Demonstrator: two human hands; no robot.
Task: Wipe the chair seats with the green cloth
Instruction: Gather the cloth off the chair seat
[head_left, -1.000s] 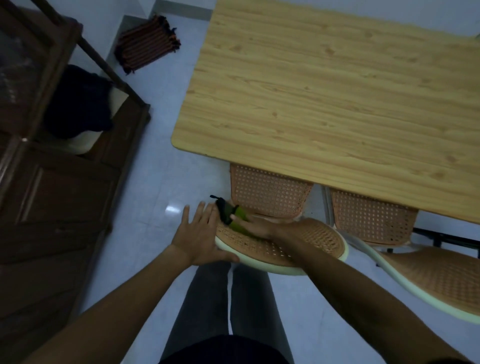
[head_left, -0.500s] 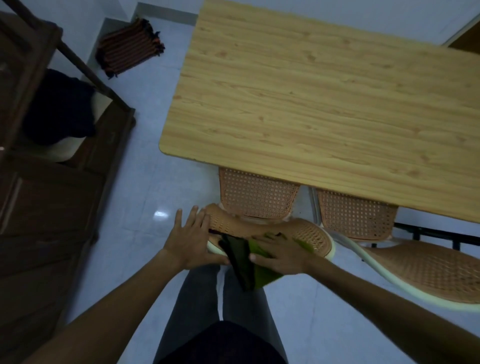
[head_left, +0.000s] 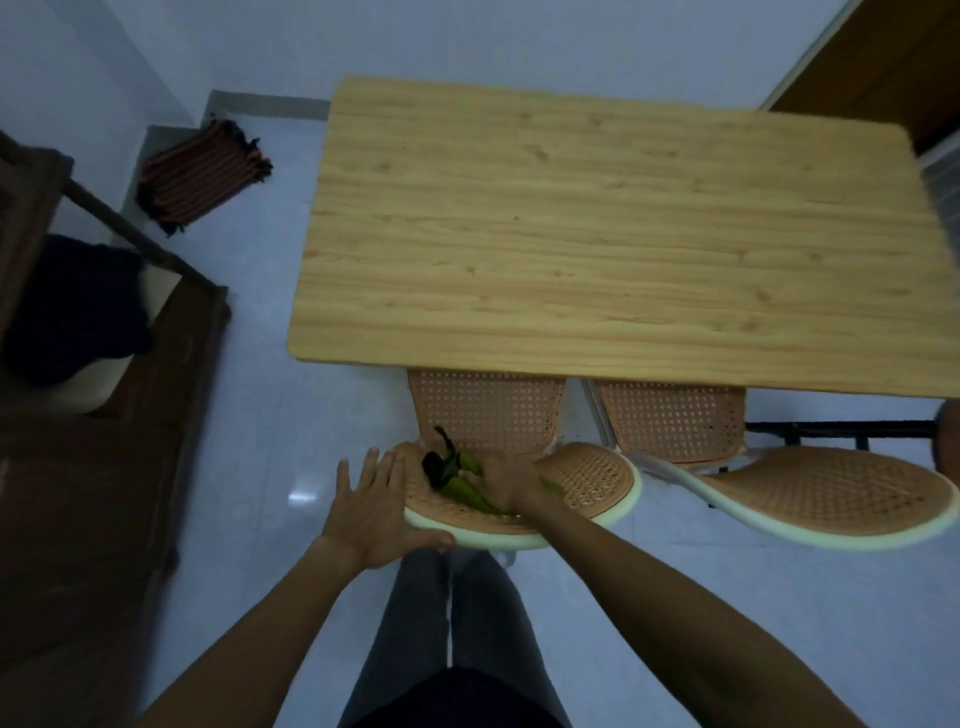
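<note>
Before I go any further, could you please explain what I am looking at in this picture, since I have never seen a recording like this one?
There is no machine here. A person wears a wide-angle camera on the head, so the single view looks forward and down over their own arms and legs, and straight lines bend near the edges.

The left hand lies flat, fingers spread, on the near left edge of the nearer chair, apparently steadying it. The right hand presses a green cloth onto that chair's woven orange surface; a dark part of the cloth sticks out to the left.

A second chair of the same kind stands to the right. Both are tucked under a wooden table, whose visible top is bare. On the floor at the far left lies a striped folded cloth, next to dark wooden furniture.
</note>
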